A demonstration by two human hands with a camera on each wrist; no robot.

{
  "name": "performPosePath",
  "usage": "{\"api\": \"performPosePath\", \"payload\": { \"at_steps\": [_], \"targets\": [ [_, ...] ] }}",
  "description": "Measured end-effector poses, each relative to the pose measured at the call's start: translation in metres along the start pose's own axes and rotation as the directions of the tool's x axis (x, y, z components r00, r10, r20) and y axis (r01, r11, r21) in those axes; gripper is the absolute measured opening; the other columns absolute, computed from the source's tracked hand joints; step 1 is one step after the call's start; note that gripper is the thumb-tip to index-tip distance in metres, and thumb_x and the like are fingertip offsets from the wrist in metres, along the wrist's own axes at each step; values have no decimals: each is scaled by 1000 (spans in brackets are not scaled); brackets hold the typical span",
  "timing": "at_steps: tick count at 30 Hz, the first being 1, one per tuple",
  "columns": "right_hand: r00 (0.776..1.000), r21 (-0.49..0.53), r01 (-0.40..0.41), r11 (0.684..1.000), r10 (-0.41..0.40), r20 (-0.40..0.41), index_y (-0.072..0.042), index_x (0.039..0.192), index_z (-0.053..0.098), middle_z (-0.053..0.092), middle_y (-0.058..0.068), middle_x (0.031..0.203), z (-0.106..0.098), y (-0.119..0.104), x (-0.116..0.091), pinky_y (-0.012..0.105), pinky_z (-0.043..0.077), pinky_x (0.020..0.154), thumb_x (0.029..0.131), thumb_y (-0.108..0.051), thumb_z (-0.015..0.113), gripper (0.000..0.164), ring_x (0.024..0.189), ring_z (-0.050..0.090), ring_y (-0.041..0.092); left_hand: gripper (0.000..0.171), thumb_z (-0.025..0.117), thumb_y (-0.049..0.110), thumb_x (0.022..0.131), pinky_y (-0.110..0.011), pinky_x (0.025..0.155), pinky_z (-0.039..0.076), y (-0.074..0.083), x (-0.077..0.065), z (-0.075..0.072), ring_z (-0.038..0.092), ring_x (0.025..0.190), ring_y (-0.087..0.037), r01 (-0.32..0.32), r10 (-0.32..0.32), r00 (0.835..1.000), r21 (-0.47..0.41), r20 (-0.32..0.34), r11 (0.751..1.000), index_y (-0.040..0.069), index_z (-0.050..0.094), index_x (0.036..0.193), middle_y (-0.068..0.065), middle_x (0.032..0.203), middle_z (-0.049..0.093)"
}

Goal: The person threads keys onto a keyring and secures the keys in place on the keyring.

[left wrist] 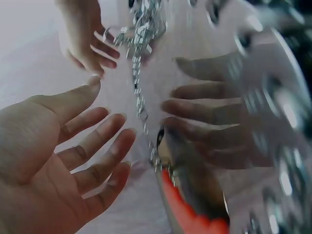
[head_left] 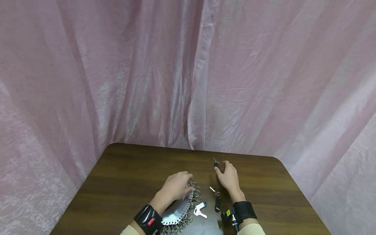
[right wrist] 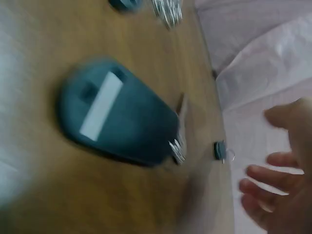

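A shiny metal plate edged with many small rings lies before me, left of centre on the table. My left hand reaches over its far end, and in the left wrist view the fingers are loosely spread beside the mirror-like plate, which reflects them. A thin metal chain hangs past the fingertips. Farther right, my right hand has its thumb close to a key with a black fob. In the right wrist view its fingers are apart, with nothing between them.
A second key with a black fob lies between the hands. Beside the plate's rings is a silver key with a dark tag. The brown wooden table has rounded far corners, and a pink curtain hangs behind it.
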State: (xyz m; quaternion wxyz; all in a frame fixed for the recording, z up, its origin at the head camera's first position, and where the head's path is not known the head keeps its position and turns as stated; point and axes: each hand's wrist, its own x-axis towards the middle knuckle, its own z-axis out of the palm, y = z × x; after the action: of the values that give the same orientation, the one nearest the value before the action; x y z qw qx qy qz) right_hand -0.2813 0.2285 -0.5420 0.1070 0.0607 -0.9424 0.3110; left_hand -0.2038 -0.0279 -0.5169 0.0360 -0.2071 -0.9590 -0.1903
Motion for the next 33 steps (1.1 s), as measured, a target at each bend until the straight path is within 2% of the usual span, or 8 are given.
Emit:
{"api": "performPosePath", "payload": {
  "at_steps": [3,8,13,18,27,33],
  "targets": [
    [998,4,-33,999,32,58,12,130,60,67,28,120,1,9,13,58,53,95,100,-18,72,44,114,65,47,25,87,37,88,-36,70,56,4,10,9,67,89,-12,-24,23,1000,19,2,1000,21,77,105,9,96,66],
    [994,-2,-22,1000,22,109,12,120,64,69,24,109,5,12,32,56,54,92,99,-12,71,33,105,66,44,25,91,41,82,-37,64,53,9,17,17,65,84,-14,-10,9,1000,80,6,997,24,74,90,10,88,61],
    [993,-68,-19,997,26,114,9,113,66,69,21,101,8,8,45,55,53,88,99,-11,69,25,98,67,42,26,92,41,80,-42,69,53,15,17,20,62,87,-20,31,-33,999,110,21,993,26,70,82,7,89,59],
    [993,-149,-15,989,32,115,4,104,66,69,20,97,13,10,54,55,54,83,98,-7,66,13,93,68,40,23,90,37,82,-43,76,52,18,16,23,59,91,-21,57,-61,998,123,34,991,28,70,81,6,92,58],
    [998,-170,-19,985,30,62,0,90,63,63,17,91,23,23,53,55,53,78,91,-2,65,4,87,64,38,18,89,34,83,-46,81,50,26,19,30,59,95,-23,76,-83,996,149,44,986,31,71,80,2,98,60],
    [999,-143,-13,990,19,39,-3,87,64,60,15,91,22,15,45,53,51,74,92,-2,64,5,86,61,35,19,88,31,84,-41,78,51,26,22,32,61,93,-22,45,-54,998,200,40,979,31,70,77,1,97,60]
  ]
}}
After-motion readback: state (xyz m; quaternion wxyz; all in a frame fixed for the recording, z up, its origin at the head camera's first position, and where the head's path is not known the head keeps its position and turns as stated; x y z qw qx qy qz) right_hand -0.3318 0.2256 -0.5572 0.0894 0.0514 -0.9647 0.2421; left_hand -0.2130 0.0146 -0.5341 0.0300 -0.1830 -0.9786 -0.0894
